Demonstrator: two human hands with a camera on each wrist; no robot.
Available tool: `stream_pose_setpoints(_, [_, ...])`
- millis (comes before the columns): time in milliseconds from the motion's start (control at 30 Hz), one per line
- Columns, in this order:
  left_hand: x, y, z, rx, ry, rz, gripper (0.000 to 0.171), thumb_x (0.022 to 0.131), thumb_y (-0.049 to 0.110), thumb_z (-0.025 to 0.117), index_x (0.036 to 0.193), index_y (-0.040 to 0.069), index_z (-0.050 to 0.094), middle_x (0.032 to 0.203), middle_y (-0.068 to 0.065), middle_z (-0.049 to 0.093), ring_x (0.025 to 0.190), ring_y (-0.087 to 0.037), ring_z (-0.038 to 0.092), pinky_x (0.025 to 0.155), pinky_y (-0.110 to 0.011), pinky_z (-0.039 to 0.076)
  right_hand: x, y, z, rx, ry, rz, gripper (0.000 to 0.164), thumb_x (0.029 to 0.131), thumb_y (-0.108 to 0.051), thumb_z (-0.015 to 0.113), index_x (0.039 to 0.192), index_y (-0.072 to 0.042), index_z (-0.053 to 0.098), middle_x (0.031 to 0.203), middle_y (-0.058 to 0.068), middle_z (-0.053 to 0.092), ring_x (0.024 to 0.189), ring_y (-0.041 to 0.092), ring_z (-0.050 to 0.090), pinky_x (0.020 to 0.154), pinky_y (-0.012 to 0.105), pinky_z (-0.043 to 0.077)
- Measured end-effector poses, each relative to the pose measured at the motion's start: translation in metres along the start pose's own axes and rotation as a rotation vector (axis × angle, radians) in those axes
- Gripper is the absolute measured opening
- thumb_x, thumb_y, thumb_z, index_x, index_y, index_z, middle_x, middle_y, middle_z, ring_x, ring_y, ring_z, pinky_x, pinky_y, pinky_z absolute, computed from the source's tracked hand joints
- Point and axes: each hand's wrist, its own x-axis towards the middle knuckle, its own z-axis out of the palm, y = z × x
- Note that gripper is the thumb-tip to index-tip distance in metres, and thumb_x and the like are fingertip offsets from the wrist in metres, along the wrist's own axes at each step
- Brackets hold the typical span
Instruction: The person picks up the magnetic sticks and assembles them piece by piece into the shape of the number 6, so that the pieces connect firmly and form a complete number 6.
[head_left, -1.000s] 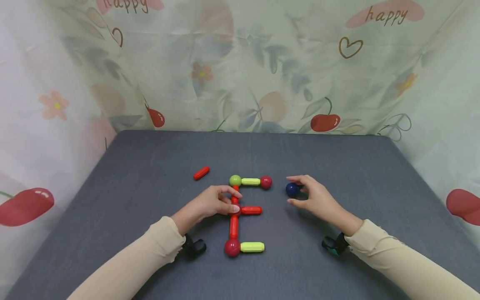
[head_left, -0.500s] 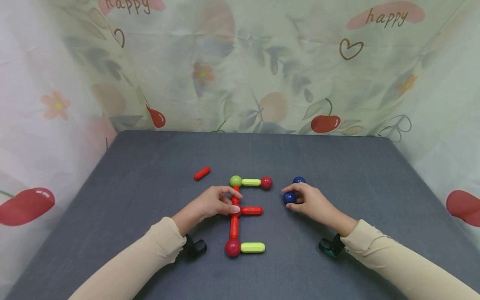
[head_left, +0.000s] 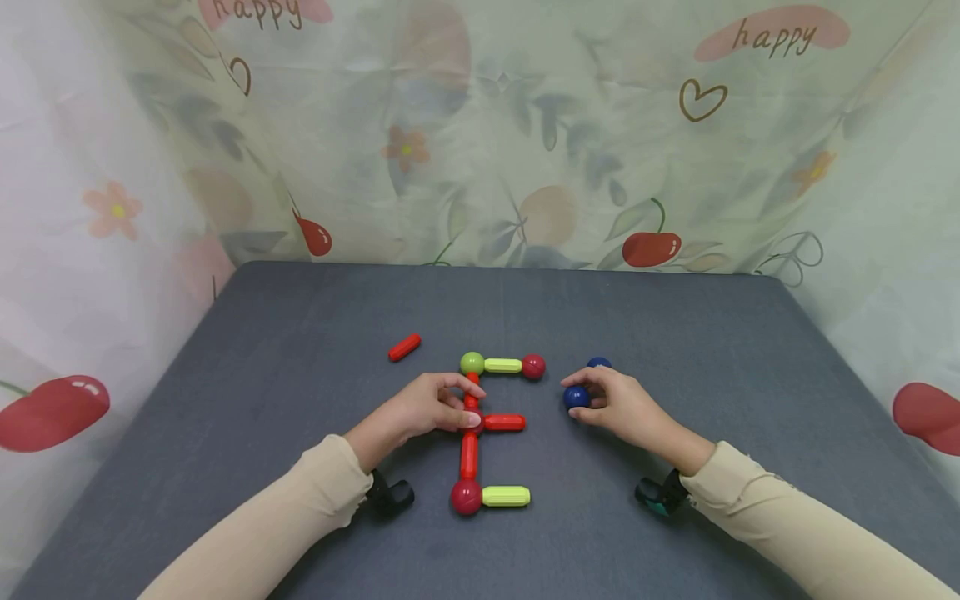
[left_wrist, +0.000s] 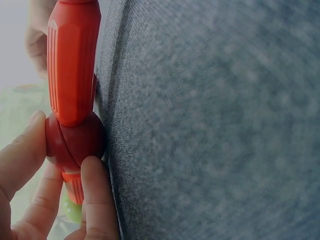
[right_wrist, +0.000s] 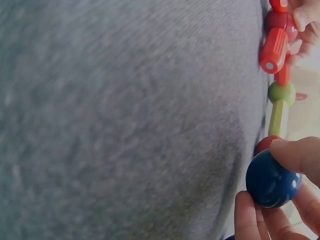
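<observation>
1. the left hand pinches the glossy dark red ball at the middle of a joined figure, a fingertip on either side of it in the left wrist view.
2. the right hand pinches a glossy dark blue ball between thumb and fingers, to the right of the figure and apart from it; i cannot tell whether this ball touches the cloth.
3. a second dark blue ball lies just beyond the right hand, partly hidden by it.
4. from the pinched red ball, an upper ridged red rod runs away from the person to a shiny light green ball.
5. a pale yellow-green rod joins that green ball to a shiny crimson ball on its right.
6. a short red rod points right from the middle ball, its far end free.
7. a lower red rod leads towards the person to a large dark red ball, from which a faceted yellow-green rod points right.
8. a loose red rod lies slanted beyond the left hand, on the dark grey cloth-covered table.
</observation>
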Motion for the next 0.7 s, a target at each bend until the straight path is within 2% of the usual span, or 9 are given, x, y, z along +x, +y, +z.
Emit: stream_pose_setpoints(700, [-0.001,0.002,0.001,0.003,0.003,-0.009,0.034,0.082,0.012,0.077,0.114,0.011,0.068,0.079,-0.006,0.056,0.069,-0.015,0.059,0.067,-0.026,0.052,-0.008,-0.023,0.004,0.088,-0.007,-0.040,0.038,0.084,-0.010,0.075,0.120,-0.009,0.064,0.118,0.010,0.061,0.107,0.025,0.062,0.087,0.039,0.055])
